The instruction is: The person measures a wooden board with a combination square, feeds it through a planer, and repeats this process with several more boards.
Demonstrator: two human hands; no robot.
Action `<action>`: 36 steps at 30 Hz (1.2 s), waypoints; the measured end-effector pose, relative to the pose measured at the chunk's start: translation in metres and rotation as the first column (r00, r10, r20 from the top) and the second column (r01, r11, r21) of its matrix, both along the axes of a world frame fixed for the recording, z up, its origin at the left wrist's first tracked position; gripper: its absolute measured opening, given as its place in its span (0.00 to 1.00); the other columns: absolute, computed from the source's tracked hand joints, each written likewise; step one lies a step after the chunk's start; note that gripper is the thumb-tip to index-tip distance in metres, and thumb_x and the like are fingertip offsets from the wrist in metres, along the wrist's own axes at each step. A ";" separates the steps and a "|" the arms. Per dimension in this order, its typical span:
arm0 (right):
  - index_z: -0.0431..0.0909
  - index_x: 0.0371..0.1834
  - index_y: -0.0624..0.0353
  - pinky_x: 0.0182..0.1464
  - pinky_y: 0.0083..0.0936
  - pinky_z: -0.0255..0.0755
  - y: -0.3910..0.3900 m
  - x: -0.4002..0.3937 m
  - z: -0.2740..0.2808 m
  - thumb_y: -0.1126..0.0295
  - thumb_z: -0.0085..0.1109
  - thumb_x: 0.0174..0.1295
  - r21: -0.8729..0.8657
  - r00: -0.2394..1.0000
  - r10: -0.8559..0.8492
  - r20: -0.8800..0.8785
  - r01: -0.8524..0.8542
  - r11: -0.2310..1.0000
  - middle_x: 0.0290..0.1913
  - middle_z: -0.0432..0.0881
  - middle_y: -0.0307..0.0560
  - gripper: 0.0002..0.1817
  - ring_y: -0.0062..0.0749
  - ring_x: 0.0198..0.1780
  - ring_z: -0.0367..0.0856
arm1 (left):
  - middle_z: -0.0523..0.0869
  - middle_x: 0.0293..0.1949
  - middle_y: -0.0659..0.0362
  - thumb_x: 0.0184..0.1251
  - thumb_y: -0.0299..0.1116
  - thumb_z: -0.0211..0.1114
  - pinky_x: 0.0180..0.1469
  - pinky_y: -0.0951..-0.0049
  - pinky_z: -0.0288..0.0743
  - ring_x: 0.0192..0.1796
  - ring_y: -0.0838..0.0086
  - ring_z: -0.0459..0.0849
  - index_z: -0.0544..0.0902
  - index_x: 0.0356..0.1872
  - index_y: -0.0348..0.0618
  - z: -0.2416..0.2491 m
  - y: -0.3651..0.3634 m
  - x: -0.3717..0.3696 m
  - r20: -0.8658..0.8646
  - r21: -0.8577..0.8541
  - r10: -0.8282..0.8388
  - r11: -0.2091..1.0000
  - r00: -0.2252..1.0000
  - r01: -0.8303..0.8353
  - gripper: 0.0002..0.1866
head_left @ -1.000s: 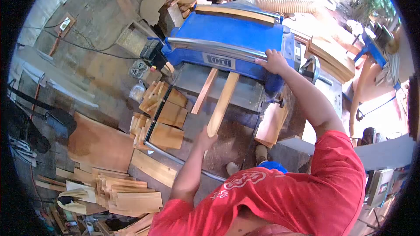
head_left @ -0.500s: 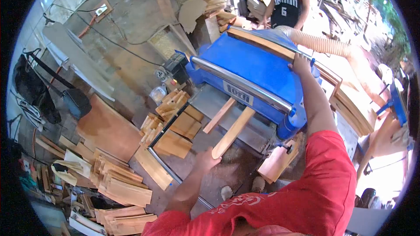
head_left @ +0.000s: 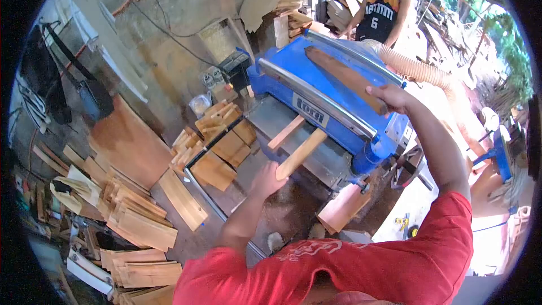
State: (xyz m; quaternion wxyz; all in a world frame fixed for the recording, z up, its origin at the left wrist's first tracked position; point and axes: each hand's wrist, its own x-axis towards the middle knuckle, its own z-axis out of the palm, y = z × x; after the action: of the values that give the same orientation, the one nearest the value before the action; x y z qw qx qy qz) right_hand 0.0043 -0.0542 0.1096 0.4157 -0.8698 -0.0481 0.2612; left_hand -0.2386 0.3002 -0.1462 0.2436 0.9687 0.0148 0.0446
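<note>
My left hand (head_left: pixel 268 179) is closed around the near end of a pale wooden board (head_left: pixel 303 152). Its far end runs under the front of a blue thickness planer (head_left: pixel 282 73). Beside it, a shorter strip of wood (head_left: pixel 287 132) sticks out of the same opening. Over the planer's top, my right hand (head_left: pixel 390 99) grips one end of a dark brown board (head_left: pixel 345 76), thumb on its upper face. That board slants across the blue cover toward the far left.
Stacked wood pieces (head_left: pixel 217 135) stand left of the planer, near a metal frame rail (head_left: pixel 206 192). More cut boards (head_left: pixel 141 220) lie at the lower left. A person (head_left: pixel 375 14) stands behind the planer by a ribbed hose (head_left: pixel 412 65). A blue machine (head_left: pixel 499 152) is at the right.
My right hand has brought the brown board from the planer's far edge over its top. Boards seen right of the planer no longer show there. My left hand stays on the pale board.
</note>
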 end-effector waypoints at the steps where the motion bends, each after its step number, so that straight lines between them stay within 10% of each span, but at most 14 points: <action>1: 0.76 0.48 0.69 0.24 0.31 0.76 0.002 -0.027 0.003 0.39 0.56 0.63 -0.085 0.998 0.040 0.056 -0.035 0.996 0.28 0.80 0.49 0.36 0.32 0.24 0.80 | 0.80 0.45 0.47 0.53 0.47 0.72 0.53 0.55 0.74 0.51 0.51 0.79 0.75 0.49 0.42 -0.004 0.001 0.002 0.115 -0.011 -0.035 0.999 0.993 0.037 0.27; 3: 0.73 0.51 0.69 0.27 0.33 0.76 0.009 -0.090 0.006 0.43 0.58 0.62 -0.268 0.983 0.114 0.144 -0.072 0.961 0.30 0.81 0.55 0.34 0.31 0.25 0.81 | 0.80 0.45 0.48 0.53 0.43 0.72 0.53 0.55 0.73 0.51 0.51 0.78 0.75 0.48 0.41 -0.028 -0.001 0.010 0.293 -0.139 -0.004 0.989 0.956 0.047 0.25; 5: 0.71 0.53 0.65 0.40 0.44 0.77 0.027 -0.162 -0.012 0.48 0.55 0.64 -0.408 0.862 0.212 0.460 -0.006 0.913 0.40 0.81 0.66 0.29 0.54 0.40 0.84 | 0.81 0.46 0.51 0.59 0.39 0.71 0.54 0.63 0.74 0.50 0.59 0.80 0.74 0.52 0.39 -0.027 -0.031 0.022 0.359 -0.519 0.150 0.852 0.921 0.064 0.24; 6: 0.68 0.53 0.64 0.46 0.48 0.76 0.047 -0.199 -0.015 0.52 0.55 0.64 -0.431 0.859 0.184 0.478 0.047 0.901 0.43 0.81 0.66 0.26 0.62 0.45 0.82 | 0.81 0.47 0.54 0.63 0.39 0.68 0.55 0.68 0.73 0.52 0.65 0.80 0.74 0.54 0.38 -0.030 -0.052 0.032 0.092 -0.948 0.125 0.315 0.988 0.049 0.23; 9: 0.60 0.66 0.64 0.50 0.47 0.76 0.092 -0.284 -0.087 0.59 0.62 0.57 -0.450 0.784 0.197 0.589 0.115 0.886 0.51 0.77 0.66 0.36 0.59 0.49 0.80 | 0.77 0.52 0.55 0.71 0.42 0.63 0.57 0.70 0.71 0.53 0.74 0.77 0.65 0.65 0.41 0.081 -0.084 0.005 -0.072 -0.946 -0.028 -0.314 0.997 -0.077 0.29; 12: 0.43 0.76 0.65 0.59 0.45 0.71 0.142 -0.355 -0.139 0.58 0.69 0.53 -0.413 0.880 0.243 0.409 -0.059 0.909 0.59 0.68 0.67 0.54 0.62 0.59 0.71 | 0.76 0.54 0.54 0.63 0.42 0.72 0.58 0.69 0.71 0.55 0.70 0.75 0.63 0.65 0.40 0.096 -0.075 -0.013 -0.197 -0.976 0.130 -0.123 0.972 -0.182 0.36; 15: 0.52 0.75 0.61 0.63 0.43 0.68 0.148 -0.377 -0.176 0.56 0.73 0.51 0.040 0.830 0.408 0.381 -0.455 0.889 0.62 0.69 0.64 0.52 0.59 0.61 0.70 | 0.76 0.53 0.56 0.56 0.33 0.75 0.59 0.69 0.70 0.55 0.71 0.75 0.64 0.64 0.39 0.041 -0.035 -0.045 -0.054 -0.974 0.124 0.213 0.991 -0.080 0.37; 18: 0.62 0.71 0.58 0.65 0.44 0.66 0.144 -0.348 -0.174 0.57 0.73 0.51 -0.158 0.685 0.505 0.525 -0.504 0.849 0.63 0.70 0.60 0.44 0.55 0.63 0.70 | 0.76 0.55 0.57 0.51 0.31 0.76 0.63 0.67 0.68 0.59 0.71 0.75 0.66 0.64 0.39 0.009 0.023 -0.083 0.043 -0.954 0.015 0.296 0.999 0.036 0.38; 21: 0.69 0.66 0.59 0.68 0.44 0.63 0.119 -0.290 -0.143 0.54 0.71 0.53 -0.172 0.741 0.279 0.611 -0.220 0.960 0.63 0.72 0.59 0.39 0.55 0.65 0.68 | 0.78 0.59 0.52 0.47 0.29 0.76 0.64 0.68 0.69 0.59 0.66 0.78 0.66 0.67 0.36 -0.012 0.101 -0.114 0.103 -0.504 0.122 0.862 0.987 -0.054 0.42; 22: 0.70 0.64 0.59 0.66 0.44 0.64 0.105 -0.263 -0.144 0.56 0.71 0.53 -0.216 0.657 0.254 0.710 -0.140 0.966 0.62 0.73 0.59 0.36 0.55 0.63 0.70 | 0.78 0.60 0.50 0.46 0.31 0.76 0.65 0.67 0.69 0.61 0.64 0.77 0.66 0.68 0.36 -0.022 0.128 -0.120 -0.023 -0.651 0.078 0.755 0.997 -0.074 0.44; 27: 0.68 0.63 0.58 0.64 0.47 0.66 0.060 -0.130 -0.119 0.51 0.66 0.56 -0.391 0.392 0.247 0.886 0.347 0.853 0.60 0.72 0.59 0.35 0.56 0.62 0.71 | 0.78 0.61 0.43 0.49 0.34 0.72 0.64 0.66 0.69 0.63 0.58 0.77 0.63 0.71 0.41 0.010 0.187 -0.122 -0.212 -0.337 0.070 0.931 0.975 -0.140 0.44; 32: 0.66 0.61 0.59 0.55 0.47 0.74 0.055 -0.091 -0.117 0.47 0.65 0.57 -0.668 0.732 0.276 0.623 0.314 0.674 0.54 0.77 0.61 0.36 0.57 0.56 0.78 | 0.81 0.56 0.46 0.49 0.31 0.71 0.62 0.65 0.71 0.61 0.59 0.79 0.69 0.68 0.49 -0.018 0.189 -0.088 -0.219 -0.343 0.072 0.928 0.973 -0.146 0.39; 36: 0.70 0.55 0.58 0.50 0.48 0.76 0.037 -0.065 -0.128 0.48 0.65 0.58 -0.668 0.768 0.253 0.589 0.286 0.688 0.46 0.82 0.60 0.31 0.57 0.49 0.82 | 0.79 0.59 0.45 0.51 0.32 0.70 0.63 0.62 0.70 0.62 0.56 0.78 0.65 0.71 0.48 -0.024 0.184 -0.043 -0.274 -0.295 0.051 0.946 0.960 -0.135 0.41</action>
State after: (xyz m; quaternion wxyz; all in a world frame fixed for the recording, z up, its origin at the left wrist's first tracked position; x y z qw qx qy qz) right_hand -0.0605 -0.0175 -0.0186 -0.0029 -0.9958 -0.0711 -0.0584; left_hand -0.2820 0.4846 -0.1703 0.3866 0.9137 0.0998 -0.0758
